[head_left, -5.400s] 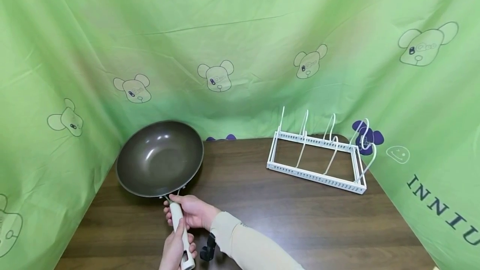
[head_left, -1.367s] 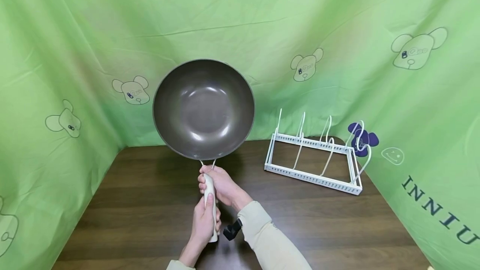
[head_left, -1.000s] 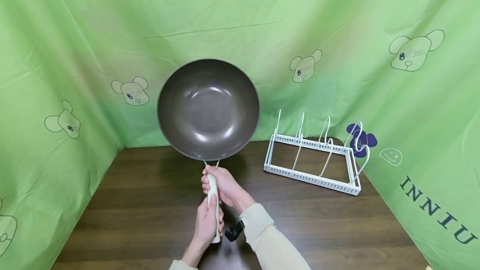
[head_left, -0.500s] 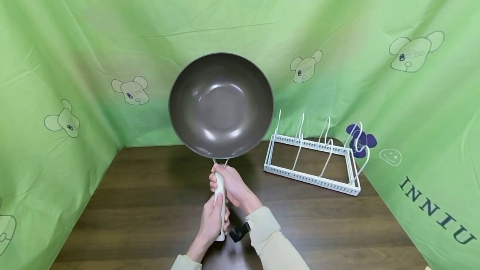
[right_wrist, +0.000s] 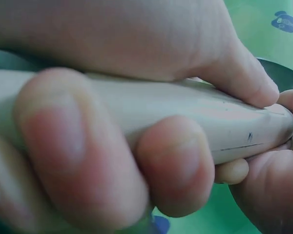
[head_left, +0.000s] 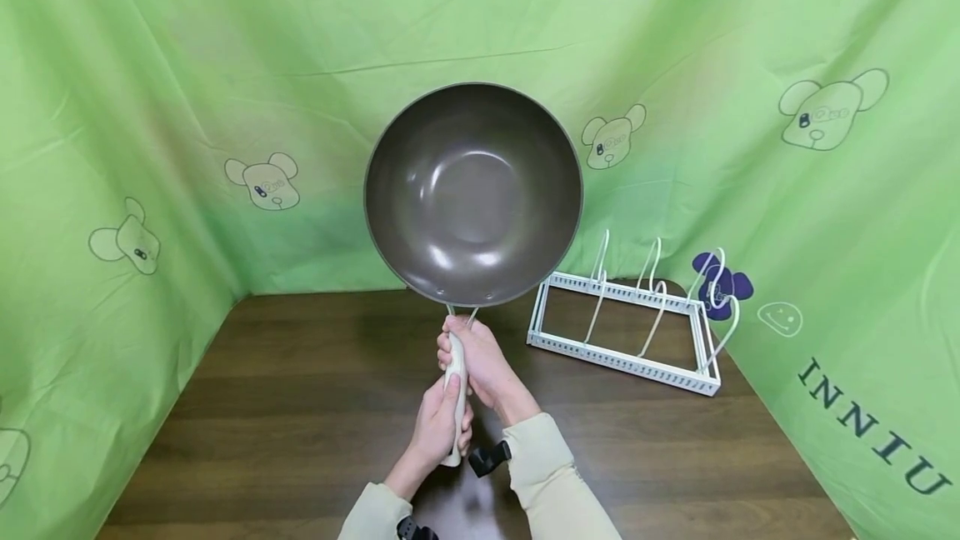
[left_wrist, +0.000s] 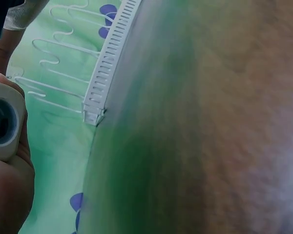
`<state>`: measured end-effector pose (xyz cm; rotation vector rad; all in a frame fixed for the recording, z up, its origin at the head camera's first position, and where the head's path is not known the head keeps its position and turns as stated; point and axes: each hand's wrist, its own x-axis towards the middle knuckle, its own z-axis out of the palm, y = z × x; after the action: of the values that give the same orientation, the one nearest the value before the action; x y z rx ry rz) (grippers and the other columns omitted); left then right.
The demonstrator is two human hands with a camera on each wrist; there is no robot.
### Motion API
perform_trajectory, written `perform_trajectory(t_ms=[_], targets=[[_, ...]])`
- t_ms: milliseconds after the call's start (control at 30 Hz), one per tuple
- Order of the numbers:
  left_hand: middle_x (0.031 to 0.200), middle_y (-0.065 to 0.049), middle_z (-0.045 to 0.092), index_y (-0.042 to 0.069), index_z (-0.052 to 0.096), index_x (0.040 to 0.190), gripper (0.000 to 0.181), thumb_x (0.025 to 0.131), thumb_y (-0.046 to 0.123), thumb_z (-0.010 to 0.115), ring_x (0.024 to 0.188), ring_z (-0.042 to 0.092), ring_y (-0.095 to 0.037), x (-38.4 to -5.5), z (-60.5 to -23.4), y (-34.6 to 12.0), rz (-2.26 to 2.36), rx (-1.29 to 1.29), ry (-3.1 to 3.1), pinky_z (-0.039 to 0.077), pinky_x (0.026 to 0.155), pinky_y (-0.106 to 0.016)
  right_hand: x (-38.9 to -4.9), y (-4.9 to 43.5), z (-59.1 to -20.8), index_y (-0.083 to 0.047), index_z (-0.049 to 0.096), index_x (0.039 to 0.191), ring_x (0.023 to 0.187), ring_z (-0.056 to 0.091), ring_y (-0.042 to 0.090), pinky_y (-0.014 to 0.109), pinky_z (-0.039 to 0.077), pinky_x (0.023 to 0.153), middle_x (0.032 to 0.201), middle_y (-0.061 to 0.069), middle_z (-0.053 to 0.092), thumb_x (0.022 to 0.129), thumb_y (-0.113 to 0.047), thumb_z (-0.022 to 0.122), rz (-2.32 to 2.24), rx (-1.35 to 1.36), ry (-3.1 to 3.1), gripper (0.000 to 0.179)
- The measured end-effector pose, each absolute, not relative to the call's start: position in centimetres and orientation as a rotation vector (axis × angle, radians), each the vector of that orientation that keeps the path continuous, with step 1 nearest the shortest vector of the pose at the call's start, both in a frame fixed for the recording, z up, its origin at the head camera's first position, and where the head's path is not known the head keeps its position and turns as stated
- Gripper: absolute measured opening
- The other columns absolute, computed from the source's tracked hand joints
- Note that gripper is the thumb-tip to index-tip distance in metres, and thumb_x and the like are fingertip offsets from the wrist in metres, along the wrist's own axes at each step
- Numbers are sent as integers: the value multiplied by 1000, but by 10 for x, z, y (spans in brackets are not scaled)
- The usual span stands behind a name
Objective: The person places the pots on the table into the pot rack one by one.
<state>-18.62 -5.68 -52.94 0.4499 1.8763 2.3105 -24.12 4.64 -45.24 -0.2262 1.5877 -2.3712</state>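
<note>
— At centre dial, head view: deep, round, grey-brown pan (head_left: 474, 190), raised over the dark wood-grain table (head_left: 285, 407), tilted, inside facing the person. Off-white handle (head_left: 457, 382) drops from it toward 6 o'clock.

— Hands?

— Both on the handle. Bare right hand (head_left: 483, 361) grips just below the pan. Bare left hand (head_left: 437, 419), nearer the butt end, also gripping, thumb laid along the top. Cream sleeve (head_left: 555, 477) of the right arm at 5 o'clock.

— Anything else standing?

— White, slotted metal rack (head_left: 622, 363) with curved wire dividers, on the table toward 4 o'clock. Pan rim hides its far left corner. Green cloth (head_left: 187, 40) printed with bear heads, 9 through 12 to 3.

— Left wrist view?

— Handle's hollow end at 9 o'clock, left hand wrapped round it, palm toward 8. Rack between 10 and 11. Right half blurred.

— Right wrist view?

— Handle crosses from 9 to 3. Left hand's curled fingers fill the foreground; right hand's fingers at 3 to 4; sliver of dark pan at 2.
</note>
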Motion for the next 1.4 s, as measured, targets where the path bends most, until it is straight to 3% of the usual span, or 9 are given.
perform_trajectory(t_ms=[667, 1033, 1267, 1400], targets=[[64, 1, 49, -6, 43, 106, 68, 105, 61, 31, 44, 50, -10, -204, -523, -45, 2129, 551, 1776, 48, 43, -27, -229, 64, -438, -9, 45, 101, 63, 49, 12, 20, 45, 58, 74, 1, 49, 109, -24, 47, -2440, -184, 1915, 17], [59, -1, 52, 2, 55, 81, 63, 106, 56, 35, 44, 50, -12, -206, -523, -26, 2182, 319, 1859, 47, 46, -26, -225, 72, -430, -5, 47, 101, 67, 51, 15, 23, 46, 63, 78, 3, 50, 108, -21, 48, -2421, -182, 2132, 18], [55, 0, 54, -16, 57, 80, 72, 107, 49, 42, 40, 48, -10, -203, -514, -13, 2246, 169, 1986, 42, 42, -22, -224, 76, -424, -5, 51, 93, 68, 53, 15, 23, 46, 63, 77, 4, 51, 108, -21, 49, -2429, -121, 2220, 22], [52, 2, 52, -20, 57, 80, 71, 108, 44, 44, 37, 45, -8, -201, -512, -7, 2312, 143, 2023, 38, 40, -20, -223, 78, -421, -5, 49, 95, 67, 53, 14, 23, 47, 64, 78, 3, 50, 108, -20, 49, -2488, -96, 2180, 20]])
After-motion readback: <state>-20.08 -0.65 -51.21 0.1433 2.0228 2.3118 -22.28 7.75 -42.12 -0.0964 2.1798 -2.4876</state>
